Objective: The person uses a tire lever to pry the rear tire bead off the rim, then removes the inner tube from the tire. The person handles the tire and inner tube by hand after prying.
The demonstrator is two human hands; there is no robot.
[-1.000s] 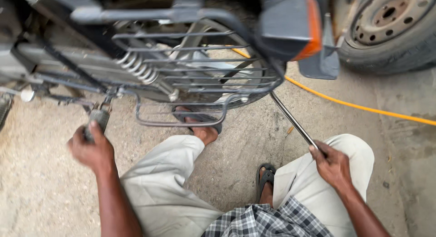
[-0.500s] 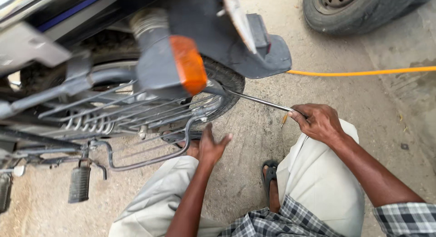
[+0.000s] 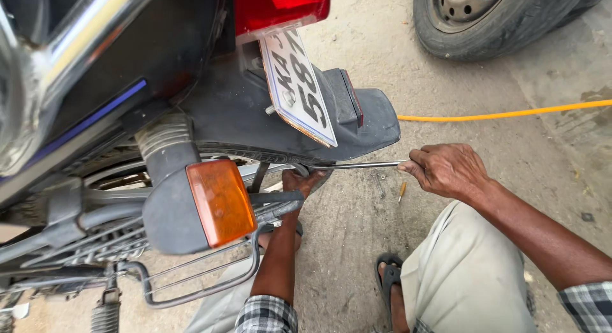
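Two hands work at the back of a dark motorcycle that stands on a rough concrete floor. The right hand is closed in a fist around the outer end of a long thin grey metal rod. This rod lies almost level and goes from the fist toward the black rear tyre, passing under the black plastic rear mudguard. Its far end is hidden behind the left hand, so I cannot tell what it touches there. The left hand reaches up between the tyre and the dark metal side guard rail; its fingers seem curled near the rod's inner end, but whether they grip something is not visible.

The rod looks stiff and rather light, with a smooth surface that may slip in a sweaty palm, so the far outer end, where the fist sits now, seems the best place for holding because it gives good leverage.

Just beside the left forearm hangs an orange rectangular turn signal lamp; its plastic looks fragile. A thin yellow hose runs over the floor past a worn car tyre on a steel rim. A small yellow object lies on the floor under the right hand.
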